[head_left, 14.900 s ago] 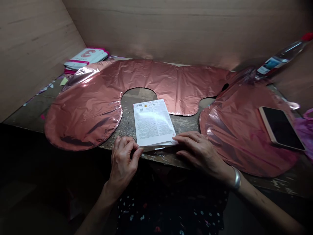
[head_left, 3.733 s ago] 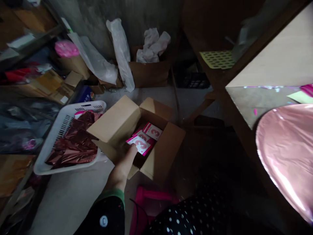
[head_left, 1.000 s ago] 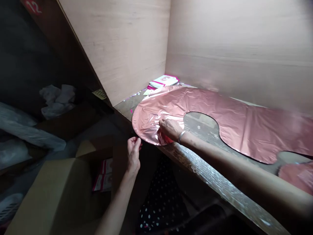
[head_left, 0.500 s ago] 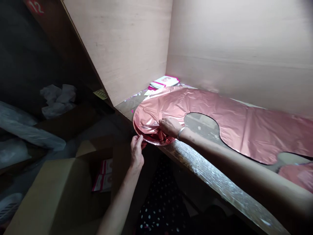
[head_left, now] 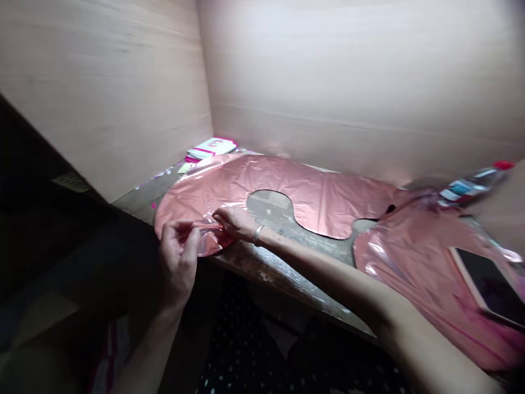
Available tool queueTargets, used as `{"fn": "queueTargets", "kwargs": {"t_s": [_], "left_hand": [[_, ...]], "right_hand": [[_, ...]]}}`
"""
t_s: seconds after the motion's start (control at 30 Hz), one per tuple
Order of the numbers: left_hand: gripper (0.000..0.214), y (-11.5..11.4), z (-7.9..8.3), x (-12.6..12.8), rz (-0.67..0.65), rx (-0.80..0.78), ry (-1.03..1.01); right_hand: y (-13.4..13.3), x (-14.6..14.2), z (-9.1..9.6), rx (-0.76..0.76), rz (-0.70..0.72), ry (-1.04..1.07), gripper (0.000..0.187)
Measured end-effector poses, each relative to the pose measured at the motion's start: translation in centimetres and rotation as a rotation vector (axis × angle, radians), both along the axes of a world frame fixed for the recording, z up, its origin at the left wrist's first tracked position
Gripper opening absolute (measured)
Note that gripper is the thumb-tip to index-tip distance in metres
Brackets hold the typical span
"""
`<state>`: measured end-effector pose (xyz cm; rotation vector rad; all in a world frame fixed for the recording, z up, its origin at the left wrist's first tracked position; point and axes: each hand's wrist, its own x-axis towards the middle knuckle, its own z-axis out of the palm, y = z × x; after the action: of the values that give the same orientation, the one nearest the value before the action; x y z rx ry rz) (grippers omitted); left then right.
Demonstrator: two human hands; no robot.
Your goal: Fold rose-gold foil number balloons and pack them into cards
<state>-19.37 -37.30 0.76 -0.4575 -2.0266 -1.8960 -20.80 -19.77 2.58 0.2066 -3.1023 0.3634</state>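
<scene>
A flat rose-gold foil balloon (head_left: 324, 205), its outline curved like a numeral 3, lies along the wooden bench. At its rounded left end, my left hand (head_left: 179, 260) pinches the foil edge between thumb and fingers. Close by on the right, my right hand (head_left: 238, 223), with a silver bangle at the wrist, has its fingers closed on a gathered bit of the same foil. Between the two hands the foil is pulled up and creased. Part of the balloon's lower left edge is hidden behind my fingers.
White and pink printed packets (head_left: 213, 148) are stacked in the back corner. To the right, a phone (head_left: 490, 284) rests on more rose-gold foil (head_left: 410, 251), with a red-capped bottle (head_left: 471, 185) behind. Pale board walls (head_left: 328, 82) stand behind and left of the bench (head_left: 270, 268).
The view has swung right, bringing the phone and bottle in. My left hand has come up from the balloon's rim, closer to my right hand, and foil is now drawn up between them.
</scene>
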Motion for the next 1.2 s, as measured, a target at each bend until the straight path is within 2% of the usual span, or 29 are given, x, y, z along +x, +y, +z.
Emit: {"fn": "queueTargets", "kwargs": {"t_s": [0.07,0.17,0.23,0.33,0.43,0.5,0.57,0.63,0.73,0.83,1.0,1.1,1.2], "left_hand": [[0.010,3.2,1.5,-0.6,-0.212,-0.163,0.051],[0.010,9.8,2.8,-1.7,-0.541,-0.409,0.175],[0.012,14.9,2.7,-2.4,-0.729,-0.522,0.334],[0.024,22.5,1.6,-2.8,-1.013,-0.732,0.567],[0.035,28.2,0.8,-2.9,-1.166,-1.076,0.675],[0.043,30.4,0.7,-3.0,-1.190,-1.293,0.681],[0.042,31.5,0.9,-3.3,-1.193,-1.404,0.654],[0.030,31.9,1.1,-3.6,-1.198,-1.428,0.633],[0.013,31.9,1.0,-3.6,-1.195,-1.393,0.626],[0.013,31.9,0.7,-3.5,-1.206,-1.328,0.586],[0.012,32.5,0.0,-4.4,-1.363,-1.239,0.368],[0.011,33.0,-0.3,-5.3,-1.474,-1.183,0.196],[0.015,33.2,-0.7,-5.8,-1.547,-1.121,0.062]], "right_hand": [[2.5,3.0,0.6,-0.014,-0.066,0.014,0.036],[5.7,9.4,0.7,0.036,-0.172,-0.020,0.032],[6.9,13.7,0.1,0.021,-0.138,0.013,0.024],[7.6,18.7,-1.3,-0.049,-0.167,0.083,0.026],[7.8,21.6,-2.1,-0.177,-0.245,0.143,0.027],[8.2,22.7,-2.4,-0.244,-0.282,0.173,0.026],[8.7,23.4,-2.4,-0.287,-0.293,0.198,0.024],[9.1,23.9,-2.5,-0.318,-0.295,0.216,0.022],[9.6,24.1,-2.7,-0.346,-0.301,0.238,0.021],[10.0,24.3,-2.9,-0.351,-0.299,0.234,0.021],[11.7,24.8,-3.0,-0.330,-0.336,0.251,0.024],[14.0,24.9,-2.6,-0.256,-0.412,0.353,0.019],[16.9,24.5,-2.3,-0.052,-0.482,0.416,0.021]]}}
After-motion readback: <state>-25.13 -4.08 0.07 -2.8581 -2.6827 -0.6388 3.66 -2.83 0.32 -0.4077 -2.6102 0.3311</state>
